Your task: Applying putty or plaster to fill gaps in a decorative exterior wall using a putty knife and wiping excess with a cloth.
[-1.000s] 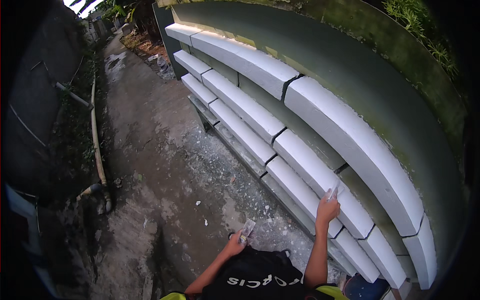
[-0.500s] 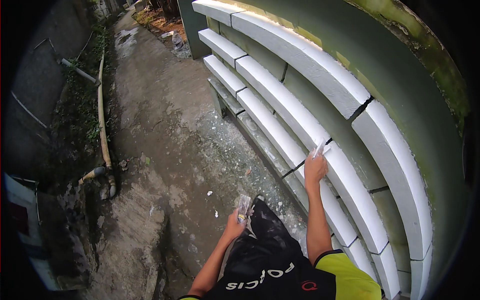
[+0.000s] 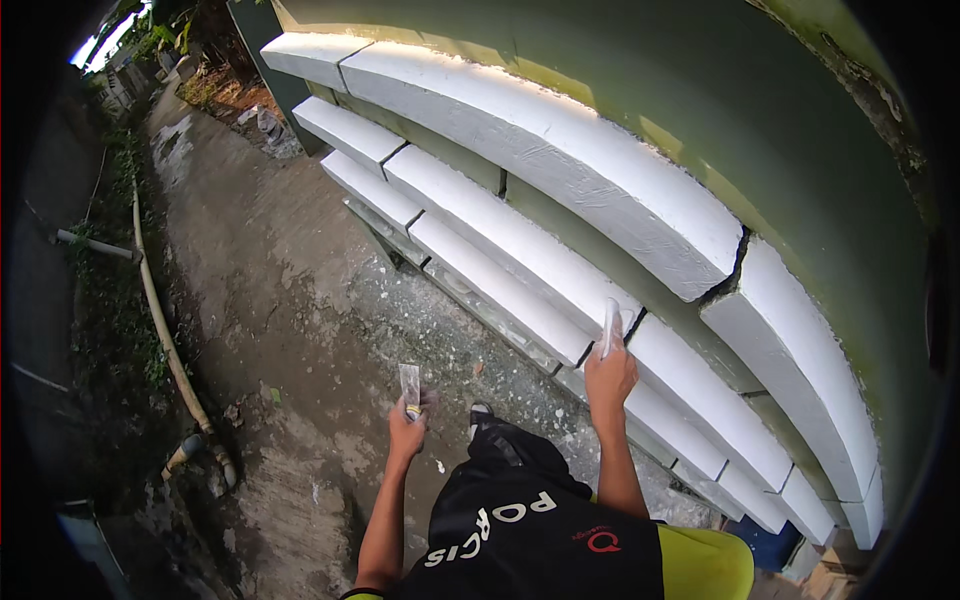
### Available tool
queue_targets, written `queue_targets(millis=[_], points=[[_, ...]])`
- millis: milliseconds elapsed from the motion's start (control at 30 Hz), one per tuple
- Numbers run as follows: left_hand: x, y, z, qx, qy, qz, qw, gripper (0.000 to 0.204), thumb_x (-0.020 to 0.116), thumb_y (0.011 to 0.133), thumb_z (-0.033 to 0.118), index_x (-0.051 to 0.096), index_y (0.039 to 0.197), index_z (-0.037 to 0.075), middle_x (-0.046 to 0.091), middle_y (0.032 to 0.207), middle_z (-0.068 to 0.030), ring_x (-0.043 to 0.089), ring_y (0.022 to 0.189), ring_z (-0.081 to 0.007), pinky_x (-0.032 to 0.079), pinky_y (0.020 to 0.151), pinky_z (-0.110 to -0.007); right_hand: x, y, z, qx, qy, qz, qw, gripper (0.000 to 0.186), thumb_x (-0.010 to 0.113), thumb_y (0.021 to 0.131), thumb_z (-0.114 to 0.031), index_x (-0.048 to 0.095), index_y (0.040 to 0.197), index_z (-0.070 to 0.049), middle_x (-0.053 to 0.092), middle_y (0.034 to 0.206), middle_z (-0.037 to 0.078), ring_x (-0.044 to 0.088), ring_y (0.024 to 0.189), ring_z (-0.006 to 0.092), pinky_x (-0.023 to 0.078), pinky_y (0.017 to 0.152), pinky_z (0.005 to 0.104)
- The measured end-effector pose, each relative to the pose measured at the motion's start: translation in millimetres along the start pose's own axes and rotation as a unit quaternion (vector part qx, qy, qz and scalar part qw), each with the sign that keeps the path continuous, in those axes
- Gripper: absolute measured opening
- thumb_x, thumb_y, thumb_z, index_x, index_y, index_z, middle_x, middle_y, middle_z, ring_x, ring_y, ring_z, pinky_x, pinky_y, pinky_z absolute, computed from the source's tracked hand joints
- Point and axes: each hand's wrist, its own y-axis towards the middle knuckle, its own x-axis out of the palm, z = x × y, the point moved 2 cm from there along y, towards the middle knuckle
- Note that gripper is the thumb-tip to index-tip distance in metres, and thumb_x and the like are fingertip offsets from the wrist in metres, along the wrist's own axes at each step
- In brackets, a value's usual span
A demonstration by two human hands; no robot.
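Note:
My left hand (image 3: 406, 432) is closed around the handle of a putty knife (image 3: 410, 384), its smeared blade pointing up, held over the ground beside my leg. Stretched forward, my right hand (image 3: 610, 380) grips a white-coated putty knife (image 3: 612, 324); its handle is hidden in my fingers. Its blade lies at the middle white ledge (image 3: 510, 235), just left of a dark joint; whether it touches cannot be made out. Above runs a thicker white ledge (image 3: 560, 130) with rough marks on its face, and below is a lower white ledge (image 3: 495, 285).
The curved green wall (image 3: 690, 90) carries the stacked ledges on my right. A worn concrete path (image 3: 240, 240), spotted with white near the wall, stretches away at left. A long pipe (image 3: 160, 320) lies along plants there. A dark blue object (image 3: 765, 545) stands low at right.
My view has turned, bringing more of the ledges in. My left hand has lifted its putty knife away from my leg. My right hand's blade has shifted to just left of the joint.

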Motion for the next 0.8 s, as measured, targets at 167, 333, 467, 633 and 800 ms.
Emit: queue_targets(millis=[167, 333, 467, 633, 800], points=[[16, 99, 24, 0.022, -0.059, 0.007, 0.998, 0.037, 0.057, 0.08, -0.01, 0.061, 0.115, -0.002, 0.069, 0.108, -0.0089, 0.066, 0.097, -0.0154, 0.05, 0.086, -0.028, 69, 59, -98, -0.056, 0.019, -0.084, 0.995, 0.064, 0.053, 0.093, -0.023, 0.028, 0.151, -0.012, 0.067, 0.07, 0.022, 0.067, 0.069, 0.0413, 0.053, 0.068, 0.053], [33, 171, 57, 0.071, -0.087, 0.029, 0.993, 0.035, 0.064, 0.087, -0.001, 0.058, 0.122, -0.003, 0.069, 0.11, -0.0092, 0.066, 0.097, -0.0151, 0.05, 0.085, -0.027, 90, 72, -114, -0.08, -0.012, -0.087, 0.993, 0.059, 0.055, 0.091, -0.022, 0.037, 0.146, -0.009, 0.068, 0.075, 0.023, 0.068, 0.073, 0.0413, 0.052, 0.073, 0.0536], [13, 212, 64, 0.063, -0.153, 0.059, 0.984, 0.052, 0.066, 0.092, 0.011, 0.045, 0.137, -0.004, 0.062, 0.124, -0.0122, 0.065, 0.104, -0.0191, 0.049, 0.091, -0.031, 56, 30, -56, -0.047, -0.02, -0.012, 0.999, 0.062, 0.056, 0.09, -0.017, 0.038, 0.148, -0.019, 0.067, 0.073, 0.024, 0.067, 0.069, 0.0422, 0.053, 0.069, 0.0513], [16, 268, 117, 0.067, -0.154, 0.104, 0.98, 0.056, 0.067, 0.092, 0.014, 0.043, 0.14, -0.001, 0.056, 0.132, -0.0142, 0.064, 0.106, -0.0196, 0.049, 0.09, -0.03, 34, 27, -32, 0.066, -0.022, 0.005, 0.998, 0.051, 0.055, 0.091, -0.019, 0.049, 0.14, -0.009, 0.067, 0.068, 0.021, 0.067, 0.063, 0.0374, 0.053, 0.063, 0.0467], [37, 318, 138, 0.16, -0.204, 0.128, 0.957, 0.051, 0.071, 0.088, 0.014, 0.05, 0.132, -0.001, 0.062, 0.122, -0.0111, 0.058, 0.077, -0.0094, 0.051, 0.06, -0.026, 95, 60, -123, 0.017, 0.039, 0.0, 0.999, 0.045, 0.054, 0.094, -0.025, 0.055, 0.135, -0.007, 0.067, 0.077, 0.025, 0.066, 0.074, 0.0436, 0.052, 0.072, 0.0498]])
